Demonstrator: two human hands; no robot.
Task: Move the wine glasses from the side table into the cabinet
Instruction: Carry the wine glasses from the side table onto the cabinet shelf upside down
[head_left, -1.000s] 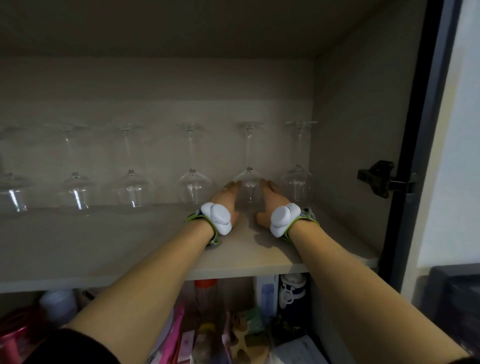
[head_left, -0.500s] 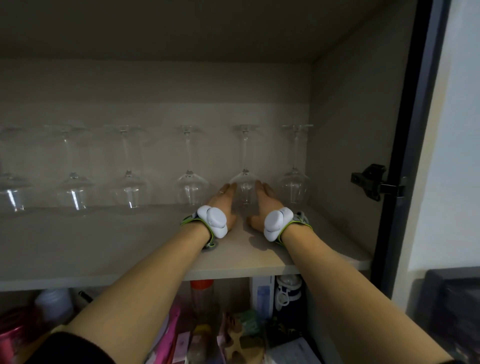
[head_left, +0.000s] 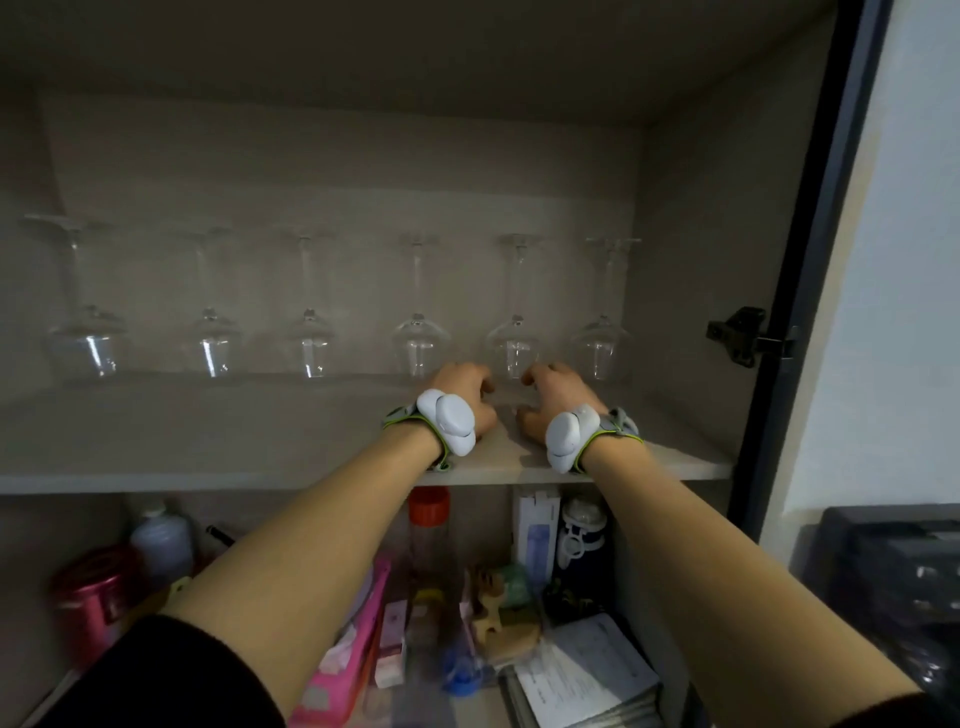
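Thin, light, breakable and slick, the inverted wine glass at frame centre is best held by its bowl; left hand and right hand flank it with loosely curled fingers, holding nothing.

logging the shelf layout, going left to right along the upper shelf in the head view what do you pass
glass one → glass two → glass three → glass four → left hand → right hand → last glass → hinge
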